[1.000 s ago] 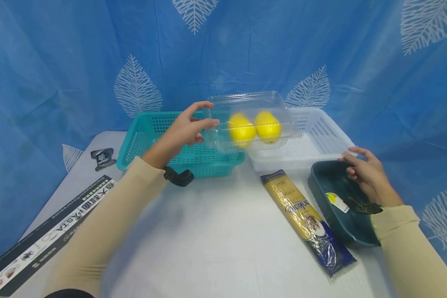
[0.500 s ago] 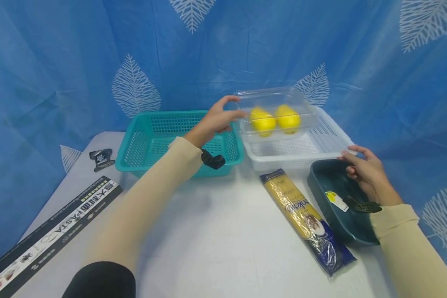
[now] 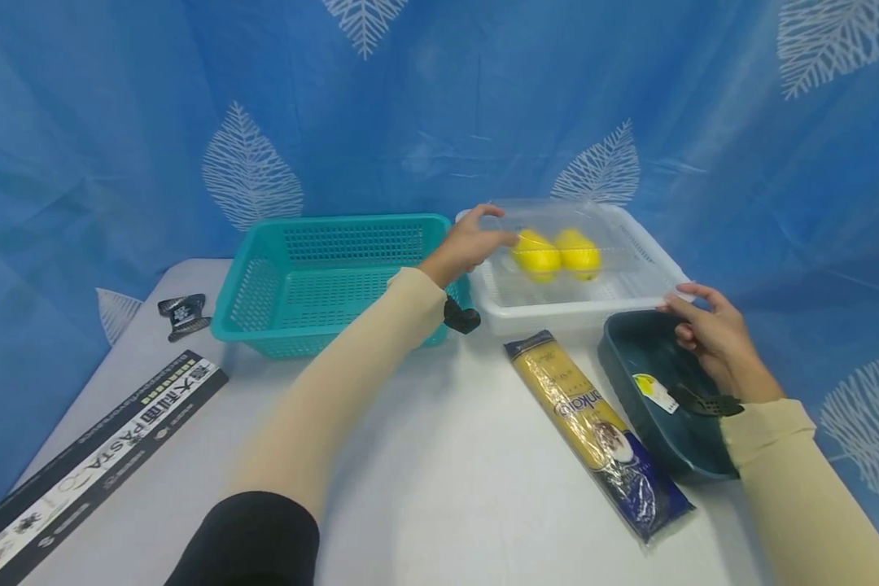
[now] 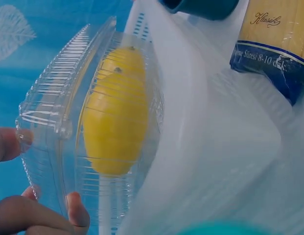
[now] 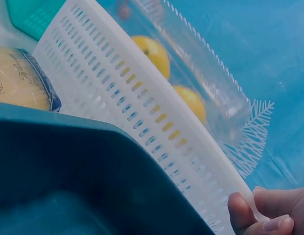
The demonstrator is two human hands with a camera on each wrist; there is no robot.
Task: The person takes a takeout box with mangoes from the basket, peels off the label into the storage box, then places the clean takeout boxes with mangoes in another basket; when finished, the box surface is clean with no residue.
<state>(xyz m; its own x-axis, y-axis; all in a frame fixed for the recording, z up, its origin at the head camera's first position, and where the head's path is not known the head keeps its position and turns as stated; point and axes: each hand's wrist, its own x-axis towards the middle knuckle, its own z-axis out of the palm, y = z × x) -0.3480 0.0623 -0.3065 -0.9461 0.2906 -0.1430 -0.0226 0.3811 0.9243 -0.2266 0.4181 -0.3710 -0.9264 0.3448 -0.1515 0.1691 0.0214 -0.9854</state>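
My left hand (image 3: 472,242) grips the left end of a clear plastic clamshell box (image 4: 61,132). Two yellow fruits, which look like lemons (image 3: 536,255), sit inside it, and from the left wrist view one partly hides the other. The box is low, over or inside the white basket (image 3: 571,311); whether it touches the bottom I cannot tell. At the basket's front right corner, my right hand (image 3: 714,338) pinches the rim, with thumb and fingers around it in the right wrist view. That hand is above a dark green bin (image 3: 674,415).
A teal basket (image 3: 322,332) stands left of the white one. In front lies a yellow and blue pasta packet (image 3: 593,431), beside the dark bin. On the left are a long black and white pasta box (image 3: 95,464) and a small black wrapper (image 3: 183,316). A blue curtain (image 3: 425,106) hangs behind.
My left hand has carried the clear box of lemons rightward from above the teal basket, then lowered it at the white basket. My right hand has kept hold of the white rim.
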